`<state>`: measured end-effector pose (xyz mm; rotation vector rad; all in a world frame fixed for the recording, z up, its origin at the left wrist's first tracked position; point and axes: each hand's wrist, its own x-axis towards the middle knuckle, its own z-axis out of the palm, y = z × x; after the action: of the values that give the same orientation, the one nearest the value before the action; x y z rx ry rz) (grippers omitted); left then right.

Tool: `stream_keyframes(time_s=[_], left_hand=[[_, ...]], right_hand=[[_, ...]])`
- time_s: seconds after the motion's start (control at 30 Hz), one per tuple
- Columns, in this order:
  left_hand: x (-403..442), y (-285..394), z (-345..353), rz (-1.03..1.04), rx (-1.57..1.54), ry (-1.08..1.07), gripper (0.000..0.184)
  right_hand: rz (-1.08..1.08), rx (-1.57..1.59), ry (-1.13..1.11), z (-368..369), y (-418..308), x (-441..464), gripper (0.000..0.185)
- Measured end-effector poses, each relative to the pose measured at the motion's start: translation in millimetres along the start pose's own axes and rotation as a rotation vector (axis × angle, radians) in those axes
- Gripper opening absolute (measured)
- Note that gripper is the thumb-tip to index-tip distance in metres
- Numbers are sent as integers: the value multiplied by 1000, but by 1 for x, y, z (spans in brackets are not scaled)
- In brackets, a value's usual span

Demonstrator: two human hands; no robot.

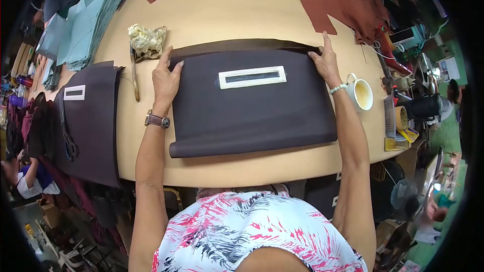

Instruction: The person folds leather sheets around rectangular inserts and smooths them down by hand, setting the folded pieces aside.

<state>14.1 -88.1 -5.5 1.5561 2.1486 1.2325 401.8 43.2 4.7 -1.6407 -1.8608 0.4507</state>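
A dark brown leather panel point(252, 113), its near edge curled over, lies on the table in front of me. A white rectangular frame point(253, 77) surrounds a dark slot in its upper part. My left hand point(167, 79) pinches the far left corner, thumb on top. At the far right corner my right hand point(326, 64) also grips the panel, thumb on its face and index finger pointing away from me. Along the far edge a brown underside or second layer point(242, 45) shows; I cannot tell which. The fingers beneath the corners are partly hidden.
Right of my right hand stands a white mug point(362, 94) of yellowish liquid. Left are a crumpled cream wad point(146, 40), a thin wooden-handled tool point(134, 73), and another dark panel point(93, 121) with scissors point(69, 143). Reddish-brown leather pieces point(343, 7) lie at the back right.
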Motion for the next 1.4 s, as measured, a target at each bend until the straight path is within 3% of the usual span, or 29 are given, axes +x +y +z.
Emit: stream_keyframes(time_s=[0.03, 0.27, 0.37, 0.97, 1.37, 1.4], left_hand=[[1, -3, 1, 14, 17, 11, 50], [20, -18, 9, 54, 24, 91, 49], [23, -19, 11, -30, -36, 75, 49], [20, -18, 11, 10, 21, 174, 46], [20, -4, 8, -5, 202, 110, 44], [19, -2, 8, 88, 289, 142, 43]], right_hand=[[-68, 4, 68, 7, 3, 4, 81], [145, -77, 27, 7, -15, 12, 78], [155, -84, 53, 11, -19, 15, 77], [233, -158, 183, 25, -20, 20, 74], [218, -217, 228, 33, -20, 18, 68], [199, -207, 231, 33, -22, 15, 67]])
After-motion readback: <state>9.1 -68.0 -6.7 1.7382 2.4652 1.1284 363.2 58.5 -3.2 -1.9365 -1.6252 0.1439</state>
